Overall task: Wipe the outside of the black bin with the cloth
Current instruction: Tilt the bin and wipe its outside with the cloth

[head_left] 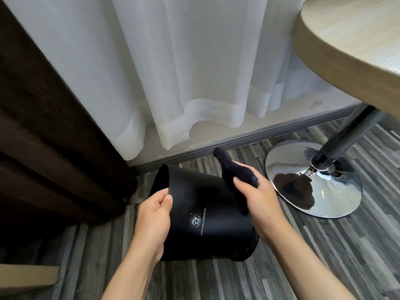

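Grey-striped wood-look flooring [324, 245] runs up to a grey skirting under sheer white curtains [173, 72], with a dark brown drape [43, 126] at left and a round wooden table [350, 40] on a chrome pedestal base [313, 180] at right. Between these, I hold the black bin [205, 217] tipped on its side, open mouth toward the curtains, my left hand [154, 217] pinching its rim. My right hand [259, 198] is closed around the dark cloth [236, 176], pressed against the bin's upper side.
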